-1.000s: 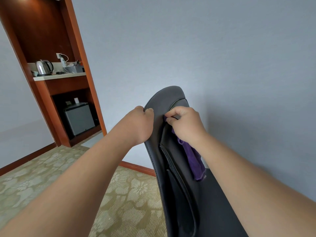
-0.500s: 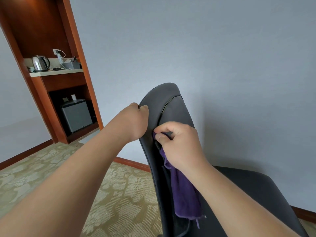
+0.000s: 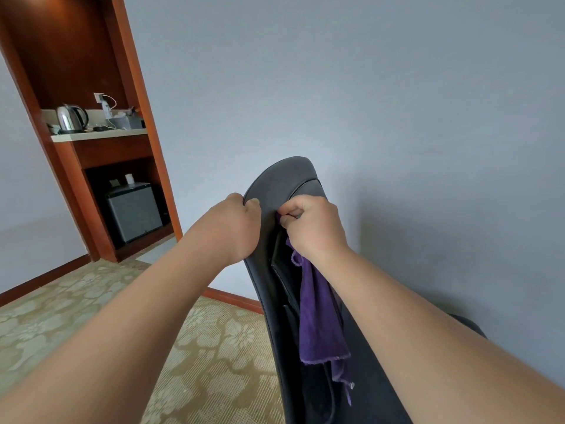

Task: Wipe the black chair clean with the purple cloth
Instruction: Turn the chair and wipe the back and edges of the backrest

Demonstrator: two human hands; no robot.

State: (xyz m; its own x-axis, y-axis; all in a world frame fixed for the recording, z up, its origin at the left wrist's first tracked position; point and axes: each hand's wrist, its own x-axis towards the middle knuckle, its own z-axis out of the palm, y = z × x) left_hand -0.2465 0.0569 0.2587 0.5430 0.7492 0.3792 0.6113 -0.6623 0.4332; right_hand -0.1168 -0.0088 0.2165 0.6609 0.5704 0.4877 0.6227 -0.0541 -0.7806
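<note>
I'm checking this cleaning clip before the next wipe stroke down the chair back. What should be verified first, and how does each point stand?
1. Left hand grip on the black upholstered chair at its back edge, steadying it: ok.
2. Right hand grip on the purple cloth, pinched near its top: ok.
3. Cloth touching the chair back at the hand: ok.
4. Cloth gathered under the hand: not ok, most hangs loose.
5. Dirt left on the chair: cannot tell.

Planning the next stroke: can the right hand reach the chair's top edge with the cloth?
Probably yes. The right hand grips the purple cloth just below the black chair's top edge, nothing between.
</note>
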